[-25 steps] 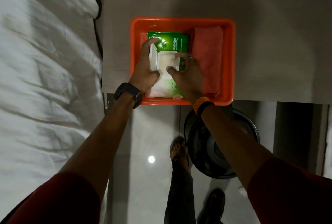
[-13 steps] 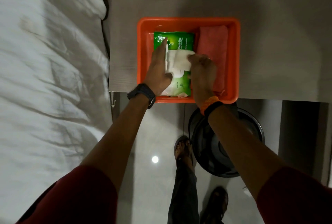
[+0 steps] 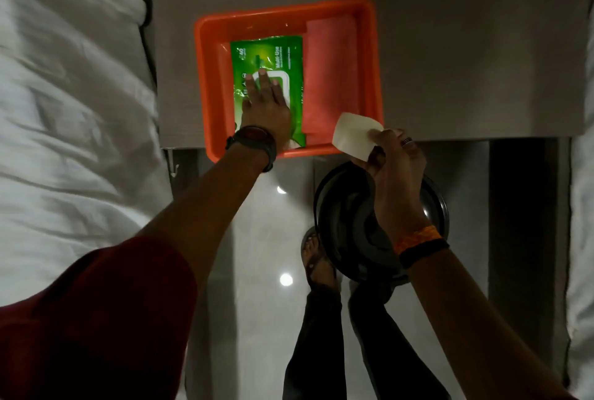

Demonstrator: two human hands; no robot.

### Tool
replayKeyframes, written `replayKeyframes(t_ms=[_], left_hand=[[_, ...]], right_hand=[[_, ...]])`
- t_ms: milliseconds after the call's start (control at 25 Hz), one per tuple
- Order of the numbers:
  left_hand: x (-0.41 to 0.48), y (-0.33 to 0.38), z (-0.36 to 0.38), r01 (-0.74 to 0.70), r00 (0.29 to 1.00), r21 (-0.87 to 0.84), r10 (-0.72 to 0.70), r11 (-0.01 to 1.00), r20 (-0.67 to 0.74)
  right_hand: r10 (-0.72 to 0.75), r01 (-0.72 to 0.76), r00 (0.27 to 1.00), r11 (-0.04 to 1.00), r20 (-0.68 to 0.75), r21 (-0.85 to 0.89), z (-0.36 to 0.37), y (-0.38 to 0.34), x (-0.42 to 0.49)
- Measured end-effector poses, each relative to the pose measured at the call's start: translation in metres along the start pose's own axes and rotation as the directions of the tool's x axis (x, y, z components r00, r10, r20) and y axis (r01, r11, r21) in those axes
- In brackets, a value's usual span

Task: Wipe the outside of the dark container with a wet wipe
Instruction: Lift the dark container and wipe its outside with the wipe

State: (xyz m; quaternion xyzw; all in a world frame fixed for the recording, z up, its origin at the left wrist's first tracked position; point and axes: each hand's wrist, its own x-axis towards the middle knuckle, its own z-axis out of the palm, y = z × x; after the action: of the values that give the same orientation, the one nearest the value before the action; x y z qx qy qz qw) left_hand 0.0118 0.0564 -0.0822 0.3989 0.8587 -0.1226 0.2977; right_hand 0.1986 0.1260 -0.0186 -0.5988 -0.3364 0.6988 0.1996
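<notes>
A green wet-wipe pack (image 3: pixel 273 56) lies in an orange tray (image 3: pixel 205 78) on the grey table. My left hand (image 3: pixel 265 102) presses flat on the pack's white lid, fingers spread. My right hand (image 3: pixel 397 171) pinches a white wet wipe (image 3: pixel 353 136) just past the tray's near right corner. The hand hovers above the dark round container (image 3: pixel 350 229), which stands on the floor below the table edge. My right forearm hides part of the container.
A folded pink cloth (image 3: pixel 331 78) lies in the tray's right half. A white bed (image 3: pixel 64 110) runs along the left. My sandalled foot (image 3: pixel 316 258) rests on the glossy tiled floor (image 3: pixel 257 239) beside the container. More white bedding (image 3: pixel 581 239) shows at the right edge.
My right hand has pulled a wipe free of the pack and drawn back over the container. My left hand has flattened on the pack, whose lid is now down.
</notes>
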Motion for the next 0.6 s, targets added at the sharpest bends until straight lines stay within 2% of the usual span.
replayKeyframes(t_ms=[80,120,200,240,280,320,360,400,440,480,520,600], left_hand=[[-0.015,0.006,-0.010,0.027,1.000,-0.032,-0.026,0.999,0.004],[-0.026,0.012,-0.014,0.002,0.999,-0.067,-0.006,0.998,-0.052],[-0.052,0.041,-0.011,-0.190,0.950,-0.245,0.115,0.951,-0.291],[-0.069,0.061,-0.004,-0.303,0.910,-0.393,0.141,0.868,-0.390],[-0.089,0.083,0.006,-0.370,0.905,-0.606,0.127,0.704,-0.405],[-0.108,0.108,0.017,-0.324,0.944,-0.817,0.113,0.476,-0.309],[-0.124,0.129,0.029,-0.197,0.973,-0.947,0.173,0.254,-0.156],[-0.137,0.147,0.044,-0.065,0.963,-0.993,0.269,0.096,-0.037],[-0.146,0.162,0.059,-0.010,0.934,-0.998,0.358,0.058,0.012],[-0.152,0.173,0.074,-0.011,0.906,-0.995,0.422,0.095,0.030],[-0.157,0.186,0.090,-0.054,0.883,-0.983,0.468,0.173,0.033],[-0.160,0.206,0.116,-0.129,0.906,-0.942,0.424,0.309,0.015]], right_hand=[[0.000,-0.002,0.997,1.000,0.080,0.019,-0.021,-0.001,-0.007],[-0.008,0.005,0.992,1.000,0.128,0.023,-0.036,-0.002,-0.012],[-0.024,0.015,0.979,0.999,0.204,0.048,-0.071,0.000,-0.020],[-0.024,0.008,0.976,0.997,0.217,0.074,-0.091,0.002,-0.023],[-0.007,-0.014,0.976,0.995,0.219,0.097,-0.110,0.005,-0.025],[0.025,-0.048,0.977,0.993,0.213,0.108,-0.130,0.007,-0.027],[0.079,-0.104,0.975,0.988,0.206,0.113,-0.148,0.010,-0.028],[0.151,-0.177,0.968,0.977,0.199,0.120,-0.164,0.014,-0.028],[0.228,-0.256,0.955,0.957,0.188,0.136,-0.180,0.018,-0.026],[0.303,-0.330,0.938,0.931,0.170,0.158,-0.193,0.023,-0.024],[0.363,-0.386,0.920,0.902,0.145,0.192,-0.209,0.027,-0.023],[0.431,-0.444,0.896,0.867,0.107,0.226,-0.235,0.038,-0.019]])
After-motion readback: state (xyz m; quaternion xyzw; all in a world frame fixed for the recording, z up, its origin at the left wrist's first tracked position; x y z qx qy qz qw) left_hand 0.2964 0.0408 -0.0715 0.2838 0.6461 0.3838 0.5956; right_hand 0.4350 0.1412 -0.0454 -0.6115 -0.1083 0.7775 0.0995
